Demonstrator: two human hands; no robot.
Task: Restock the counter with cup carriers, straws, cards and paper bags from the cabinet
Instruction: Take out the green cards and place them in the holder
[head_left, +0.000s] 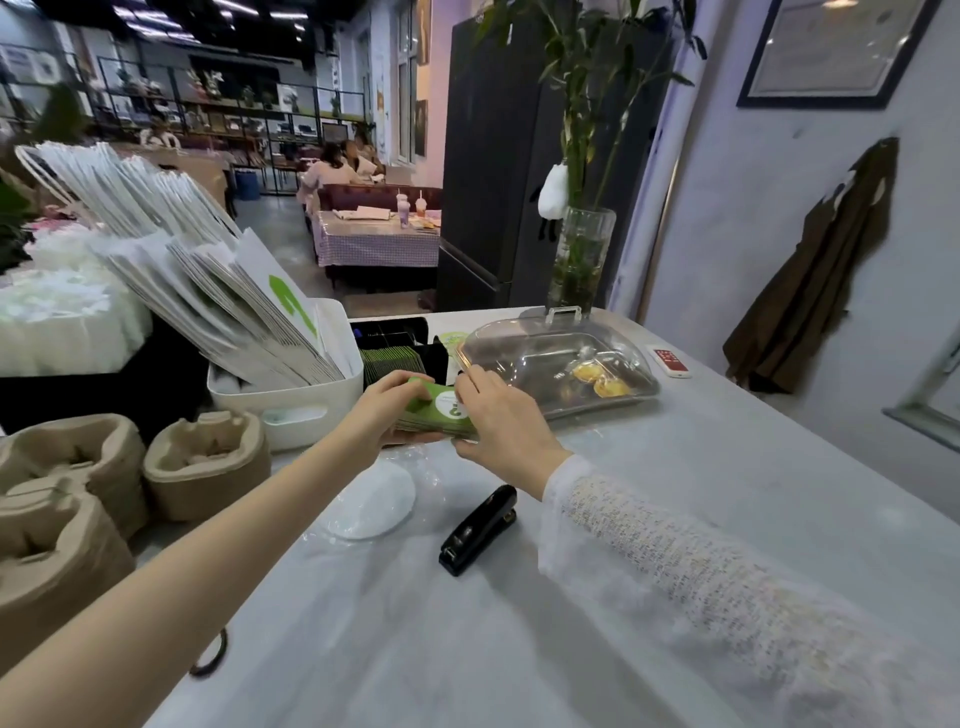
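A stack of green cards (441, 415) with a white round logo is held just above the counter. My left hand (387, 408) grips its left end, fingers curled over the top. My right hand (501, 421) grips its right end, thumb underneath. Just behind, a black organiser (395, 332) holds more green cards (392, 364). White paper bags (208, 280) with a green print lean in a white bin (296, 400). Brown pulp cup carriers (202, 462) stand stacked at the left. Straws are not visible.
A clear domed cover (561, 364) over a tray with yellow pastries sits right of the cards. A black stapler (480, 530) and a white round lid (371, 501) lie on the counter nearer me. A vase with plants (579, 260) stands behind; a small red-white remote (672, 361) lies at the right.
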